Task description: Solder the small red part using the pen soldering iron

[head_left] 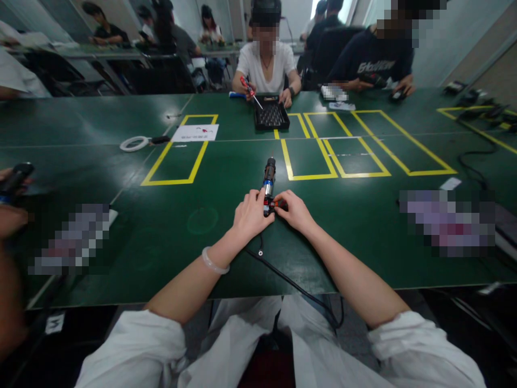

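In front of me on the green table point(226, 253) lies a slim corded power tool point(269, 175), black with a silver band and a blue ring, its tip pointing away from me. My left hand point(249, 214) is closed over its near end and steadies it. My right hand point(294, 210) pinches a short orange-and-black handle point(280, 204), which looks like a small screwdriver, against the tool's right side. Fingers hide where the handle meets the tool. A black cord point(288, 280) runs from under my hands over the table's front edge.
Across the table a person holds a red screwdriver point(247, 86) over a black tray point(271, 127). Yellow tape outlines point(311, 177) mark the tabletop. A paper sheet point(196, 133) and a white ring point(134, 144) lie at left. A co-worker's hand point(12, 188) holds a dark tool.
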The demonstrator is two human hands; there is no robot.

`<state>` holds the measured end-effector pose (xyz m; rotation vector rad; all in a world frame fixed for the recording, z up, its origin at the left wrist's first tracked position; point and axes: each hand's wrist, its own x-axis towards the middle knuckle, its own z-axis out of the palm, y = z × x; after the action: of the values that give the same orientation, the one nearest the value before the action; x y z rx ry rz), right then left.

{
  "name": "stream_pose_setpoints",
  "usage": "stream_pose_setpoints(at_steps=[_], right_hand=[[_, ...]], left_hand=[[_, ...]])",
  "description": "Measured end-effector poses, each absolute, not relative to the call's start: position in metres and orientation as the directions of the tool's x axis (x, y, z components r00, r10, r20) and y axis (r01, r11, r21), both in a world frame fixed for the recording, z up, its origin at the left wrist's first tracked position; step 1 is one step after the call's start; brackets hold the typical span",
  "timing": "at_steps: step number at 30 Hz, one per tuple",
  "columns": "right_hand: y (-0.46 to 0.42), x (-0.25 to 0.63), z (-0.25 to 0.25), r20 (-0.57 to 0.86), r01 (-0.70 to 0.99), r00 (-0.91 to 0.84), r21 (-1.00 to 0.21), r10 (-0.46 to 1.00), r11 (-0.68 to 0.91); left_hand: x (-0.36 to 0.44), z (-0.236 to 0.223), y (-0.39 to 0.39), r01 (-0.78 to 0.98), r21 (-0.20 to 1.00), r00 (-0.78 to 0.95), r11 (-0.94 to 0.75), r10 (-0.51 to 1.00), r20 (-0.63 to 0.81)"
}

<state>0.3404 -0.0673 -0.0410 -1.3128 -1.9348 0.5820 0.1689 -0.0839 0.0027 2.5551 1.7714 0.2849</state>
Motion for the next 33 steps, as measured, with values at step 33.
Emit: stream_pose_setpoints(at_steps=[33], right_hand=[[-0.074, 0.338, -0.037, 0.300, 0.310, -0.235, -0.878, 0.925, 0.364]], left_hand=[[0.131, 0.003, -0.067, 0.951, 0.042, 0.298, -0.307, 0.943, 0.148]])
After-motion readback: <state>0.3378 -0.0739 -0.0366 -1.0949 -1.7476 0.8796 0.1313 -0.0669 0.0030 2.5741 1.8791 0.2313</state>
